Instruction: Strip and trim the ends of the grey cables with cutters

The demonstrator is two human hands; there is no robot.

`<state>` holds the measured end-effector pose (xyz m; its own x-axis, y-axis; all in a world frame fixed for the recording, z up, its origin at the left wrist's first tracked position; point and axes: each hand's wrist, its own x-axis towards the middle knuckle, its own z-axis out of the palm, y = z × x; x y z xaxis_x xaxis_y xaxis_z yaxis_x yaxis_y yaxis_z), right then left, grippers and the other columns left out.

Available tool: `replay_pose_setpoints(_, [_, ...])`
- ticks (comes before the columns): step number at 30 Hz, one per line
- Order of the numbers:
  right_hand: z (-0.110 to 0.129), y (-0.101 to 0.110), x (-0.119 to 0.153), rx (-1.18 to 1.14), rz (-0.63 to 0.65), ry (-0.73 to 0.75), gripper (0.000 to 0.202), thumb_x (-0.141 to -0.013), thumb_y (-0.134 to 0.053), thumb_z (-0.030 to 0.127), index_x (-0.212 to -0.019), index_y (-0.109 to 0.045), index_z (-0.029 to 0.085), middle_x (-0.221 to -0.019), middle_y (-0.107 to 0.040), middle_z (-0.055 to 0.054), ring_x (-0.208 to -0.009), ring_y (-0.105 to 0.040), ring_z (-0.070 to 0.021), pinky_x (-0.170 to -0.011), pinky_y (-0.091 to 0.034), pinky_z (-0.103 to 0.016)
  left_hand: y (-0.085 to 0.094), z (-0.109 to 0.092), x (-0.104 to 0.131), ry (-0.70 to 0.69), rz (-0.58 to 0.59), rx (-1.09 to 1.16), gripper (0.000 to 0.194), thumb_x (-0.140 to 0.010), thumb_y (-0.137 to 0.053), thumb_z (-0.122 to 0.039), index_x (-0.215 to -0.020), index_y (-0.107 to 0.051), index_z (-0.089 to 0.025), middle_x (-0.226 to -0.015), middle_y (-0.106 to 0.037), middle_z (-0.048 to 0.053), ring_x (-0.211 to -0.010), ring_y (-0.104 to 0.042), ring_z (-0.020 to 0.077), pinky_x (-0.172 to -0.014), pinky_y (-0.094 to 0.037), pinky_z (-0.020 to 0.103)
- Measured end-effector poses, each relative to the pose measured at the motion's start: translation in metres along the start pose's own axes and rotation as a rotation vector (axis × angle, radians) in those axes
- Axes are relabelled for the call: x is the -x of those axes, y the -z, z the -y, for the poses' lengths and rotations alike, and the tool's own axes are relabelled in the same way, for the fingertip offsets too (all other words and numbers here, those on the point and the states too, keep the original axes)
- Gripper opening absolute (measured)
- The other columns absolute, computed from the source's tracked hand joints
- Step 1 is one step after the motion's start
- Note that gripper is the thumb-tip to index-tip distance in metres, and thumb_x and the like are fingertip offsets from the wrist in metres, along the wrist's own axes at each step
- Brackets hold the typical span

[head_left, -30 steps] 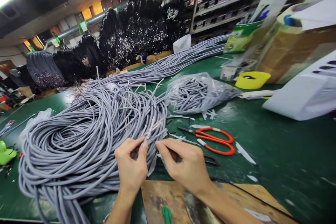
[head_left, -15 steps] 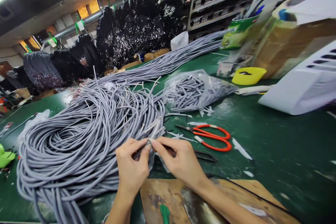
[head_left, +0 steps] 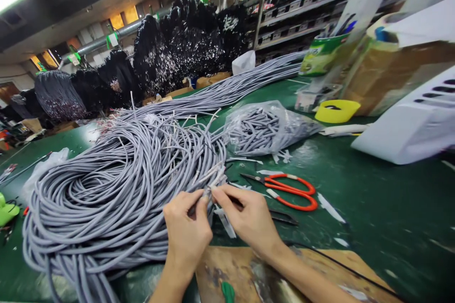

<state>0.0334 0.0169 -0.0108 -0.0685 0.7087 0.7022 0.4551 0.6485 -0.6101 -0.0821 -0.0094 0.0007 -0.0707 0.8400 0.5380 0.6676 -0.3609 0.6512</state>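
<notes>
In the middle of the head view my two hands meet, fingertips almost touching. My left hand (head_left: pixel 188 222) pinches the end of a grey cable (head_left: pixel 206 192) between thumb and forefinger. Closed at the same cable end is my right hand (head_left: pixel 247 215); its fingers hide most of what they grip. A pale, translucent strip (head_left: pixel 224 221) hangs just below the fingertips. Left of and behind the hands lies a large coiled heap of grey cables (head_left: pixel 106 184), some ends showing white wrapping. Red-handled scissors (head_left: pixel 291 189) rest to the right of my right hand.
Dark tweezers (head_left: pixel 284 218) lie beside the right wrist, and a worn brown board (head_left: pixel 220 265) is under the forearms. Behind sit a clear bag of short grey pieces (head_left: pixel 263 128), a yellow tape ring (head_left: pixel 337 111) and a green can (head_left: pixel 322 54). White scraps (head_left: pixel 330 207) dot the green table.
Both hands have shifted slightly right in the picture, as the view tilts a little. The pale strip below the fingers shows more clearly. Both hands stay pinched at the cable end.
</notes>
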Motion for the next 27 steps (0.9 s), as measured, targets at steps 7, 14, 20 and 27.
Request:
replay_pose_setpoints(7, [0.016,0.005,0.015,-0.067,0.029,0.419,0.034,-0.084,-0.042,0.024,-0.053,-0.055,0.021,-0.038,-0.046,0.002,-0.036,-0.043,-0.0113,-0.041,-0.034,-0.024,-0.005,0.009,-0.007,0.13,-0.095,-0.151,0.02,-0.077,-0.051,-0.014,-0.075,-0.071,-0.013,-0.065,-0.07,0.01,-0.06,-0.064,0.0204,-0.06,-0.049,0.031])
replay_pose_setpoints(14, [0.0,0.003,0.003,0.149,-0.044,0.03,0.039,-0.088,-0.037,0.028,-0.054,-0.053,0.019,-0.042,-0.049,0.002,-0.035,-0.041,-0.0086,-0.039,-0.031,-0.021,-0.002,0.013,-0.008,0.274,-0.106,0.231,0.017,-0.073,-0.059,-0.023,-0.076,-0.072,-0.012,-0.065,-0.069,0.007,-0.053,-0.062,0.0162,-0.048,-0.049,0.024])
replay_pose_setpoints(20, [-0.002,-0.002,0.005,0.167,0.003,0.043,0.035,-0.088,-0.038,0.025,-0.058,-0.055,0.018,-0.048,-0.056,0.001,-0.039,-0.045,-0.009,-0.044,-0.032,-0.02,0.001,0.009,-0.006,0.186,-0.065,0.215,0.016,-0.073,-0.059,-0.023,-0.074,-0.072,-0.012,-0.06,-0.065,0.005,-0.049,-0.056,0.0131,-0.044,-0.046,0.021])
replay_pose_setpoints(27, [-0.001,0.001,0.001,0.189,0.009,0.052,0.037,-0.087,-0.038,0.025,-0.054,-0.052,0.019,-0.045,-0.052,0.002,-0.037,-0.042,-0.0092,-0.044,-0.031,-0.02,0.002,0.007,-0.006,0.158,-0.04,0.161,0.016,-0.073,-0.059,-0.021,-0.076,-0.072,-0.013,-0.064,-0.067,0.006,-0.051,-0.058,0.014,-0.049,-0.047,0.024])
